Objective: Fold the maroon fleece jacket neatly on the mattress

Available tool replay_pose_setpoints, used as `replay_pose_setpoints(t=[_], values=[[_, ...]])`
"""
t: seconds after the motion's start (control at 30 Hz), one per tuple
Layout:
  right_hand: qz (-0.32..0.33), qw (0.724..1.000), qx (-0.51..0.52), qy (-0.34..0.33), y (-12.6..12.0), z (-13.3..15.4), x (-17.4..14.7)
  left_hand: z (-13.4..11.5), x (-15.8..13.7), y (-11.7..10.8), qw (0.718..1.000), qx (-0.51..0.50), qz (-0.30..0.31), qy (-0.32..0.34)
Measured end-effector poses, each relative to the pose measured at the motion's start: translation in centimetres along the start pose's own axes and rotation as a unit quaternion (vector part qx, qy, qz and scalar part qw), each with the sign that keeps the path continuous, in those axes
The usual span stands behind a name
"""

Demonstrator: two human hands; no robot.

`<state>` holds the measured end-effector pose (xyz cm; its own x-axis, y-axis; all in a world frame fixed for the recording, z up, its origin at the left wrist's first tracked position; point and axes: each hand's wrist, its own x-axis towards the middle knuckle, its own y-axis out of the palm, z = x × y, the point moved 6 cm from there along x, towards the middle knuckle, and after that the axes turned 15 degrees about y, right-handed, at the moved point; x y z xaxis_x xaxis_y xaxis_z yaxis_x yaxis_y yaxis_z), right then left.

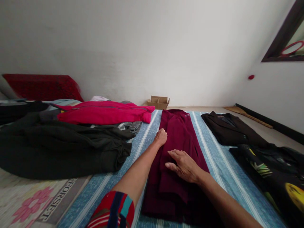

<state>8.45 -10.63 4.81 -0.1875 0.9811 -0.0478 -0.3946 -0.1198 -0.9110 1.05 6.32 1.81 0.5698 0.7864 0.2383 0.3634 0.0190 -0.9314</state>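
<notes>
A maroon jacket (175, 126) lies folded into a long strip on the blue striped sheet (215, 167), its collar at the far end and a sleeve laid down its front. My left hand (161, 136) is closed at the jacket's left edge, about midway along, and appears to grip the cloth there; its fingertips are hidden. Nearer to me, my right hand (183, 165) rests palm down on the jacket, thumb apart and fingers stretched out.
To the left lie a dark green garment (71, 148) and a bright pink zipped top (106, 112). On the right are a dark brown jacket (228, 128) and black patterned clothing (266, 177). A small cardboard box (158, 102) stands by the wall; a brush-like wooden item (249, 117) lies farther right.
</notes>
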Motion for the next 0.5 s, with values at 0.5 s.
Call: replay_pose_setpoints(t=[0.5], values=[[-0.064,0.997,-0.001,-0.041,2.1,1.9,-6.9,-2.7,-10.9,-0.5,0.997,-0.038,0.047,0.041]])
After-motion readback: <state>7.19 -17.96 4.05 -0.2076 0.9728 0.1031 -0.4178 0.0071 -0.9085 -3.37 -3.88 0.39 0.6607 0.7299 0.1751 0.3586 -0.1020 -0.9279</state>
